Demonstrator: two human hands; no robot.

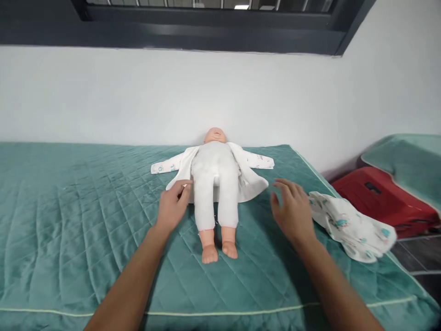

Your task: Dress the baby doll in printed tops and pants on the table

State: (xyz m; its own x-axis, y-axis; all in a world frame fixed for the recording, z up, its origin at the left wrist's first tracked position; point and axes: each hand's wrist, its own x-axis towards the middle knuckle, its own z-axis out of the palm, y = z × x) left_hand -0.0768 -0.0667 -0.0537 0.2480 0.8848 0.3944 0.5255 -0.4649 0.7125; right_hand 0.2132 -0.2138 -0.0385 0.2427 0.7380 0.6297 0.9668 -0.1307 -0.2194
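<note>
A baby doll (pixel 215 165) with a white padded body lies on its back, its bare feet toward me. Its arms are in the sleeves of a white baby jacket (pixel 253 184) with small printed figures, and the front is spread open to both sides. At the jacket's left flap is my left hand (pixel 174 204), thumb and forefinger closed on the edge beside the doll's hip. My right hand (pixel 292 209) hovers off the right flap, fingers apart and holding nothing. Near its wrist lies a crumpled white printed baby garment (pixel 354 225).
A green quilted cover (pixel 103 239) with pale piping lies under the doll. Behind stands a white wall (pixel 138 96) with a dark window frame (pixel 213 34) above. Beyond the right edge is a red plastic object (pixel 379 193), partly under green cloth (pixel 409 161).
</note>
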